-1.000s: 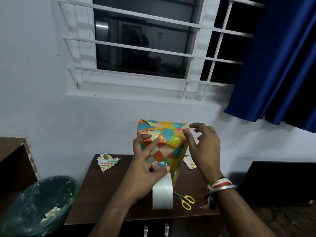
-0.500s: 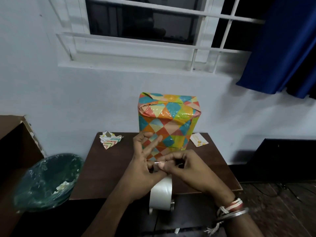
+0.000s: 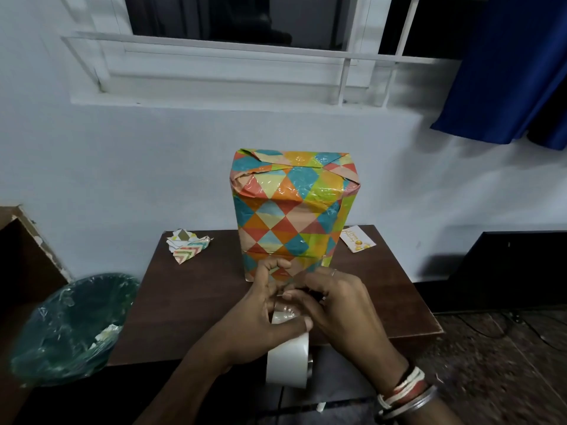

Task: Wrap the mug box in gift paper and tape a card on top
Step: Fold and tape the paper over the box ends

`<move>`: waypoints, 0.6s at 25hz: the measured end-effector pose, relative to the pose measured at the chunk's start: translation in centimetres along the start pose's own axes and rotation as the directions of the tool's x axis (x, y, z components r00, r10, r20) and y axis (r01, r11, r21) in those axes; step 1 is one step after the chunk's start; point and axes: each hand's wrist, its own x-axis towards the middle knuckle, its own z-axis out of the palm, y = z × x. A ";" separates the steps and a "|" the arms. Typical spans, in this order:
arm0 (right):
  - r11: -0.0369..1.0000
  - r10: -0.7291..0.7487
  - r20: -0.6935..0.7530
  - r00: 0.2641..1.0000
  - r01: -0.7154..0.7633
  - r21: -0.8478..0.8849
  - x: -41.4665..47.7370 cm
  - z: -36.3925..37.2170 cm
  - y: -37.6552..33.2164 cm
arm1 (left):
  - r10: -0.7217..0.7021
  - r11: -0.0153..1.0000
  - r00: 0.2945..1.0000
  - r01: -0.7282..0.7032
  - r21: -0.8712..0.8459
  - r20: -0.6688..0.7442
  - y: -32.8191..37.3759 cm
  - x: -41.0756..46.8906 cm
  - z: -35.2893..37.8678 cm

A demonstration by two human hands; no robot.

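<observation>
— In the head view, where is the mug box?

— The mug box [image 3: 291,216] stands upright on the brown table [image 3: 190,302], towards its far edge, about the middle of the picture. The gift paper [image 3: 277,240], printed with coloured diamonds, covers every side that shows, and the top flaps are folded down. A shiny clear strip lies across the upper front.

— And the card?

— The card [image 3: 357,242] lies flat on the table at 3 o'clock from the box, just beside it. It is not on the top.

— How are the hands?

— Both are at 6 o'clock from the box, in front of its lower part. The left hand [image 3: 257,320] holds the tape roll [image 3: 288,360] on edge, over the near edge of the table, with the thumb pressed on the outer band. The right hand [image 3: 340,308] has its fingers curled narrow on the top of the roll, touching the left fingertips. Whether they pinch the loose end of the tape I cannot tell, as the fingers hide it. The right wrist wears several bands [image 3: 405,391].

— What else is around?

— A crumpled paper scrap [image 3: 187,245] lies on the table at 9 o'clock from the box. A bin [image 3: 70,326] with a green liner stands at 8 o'clock of the picture, beside the table. A blue curtain [image 3: 506,65] hangs at 2 o'clock, and a window [image 3: 214,19] with white bars is at 12 o'clock.
</observation>
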 end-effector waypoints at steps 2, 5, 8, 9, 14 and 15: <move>1.000 -0.003 -0.034 0.999 0.002 -0.022 -0.1 0.1 0.2 | 0.016 1.000 1.000 -0.016 0.020 0.022 0.2 -0.1 0.0; 0.998 0.010 -0.065 0.998 -0.013 -0.053 -0.4 0.0 0.3 | 0.009 0.999 1.000 -0.009 0.037 0.014 -0.1 -0.2 0.3; 0.998 -0.026 -0.120 0.992 0.020 -0.054 -0.7 -0.2 0.0 | -0.020 0.999 0.999 0.021 0.024 -0.039 -0.6 -0.1 0.6; 0.997 -0.048 -0.141 0.989 0.040 -0.064 -0.9 -0.3 -0.1 | -0.033 0.999 0.998 0.033 0.010 -0.045 -0.7 -0.1 0.6; 0.993 -0.075 -0.175 0.982 0.058 -0.103 -1.1 -0.9 -0.1 | -0.094 0.996 0.995 0.094 0.003 -0.023 -0.6 0.1 0.8; 0.995 -0.062 -0.178 0.982 0.047 -0.089 -0.9 -1.0 0.0 | -0.104 0.994 0.994 0.104 -0.017 -0.015 -0.6 0.1 0.9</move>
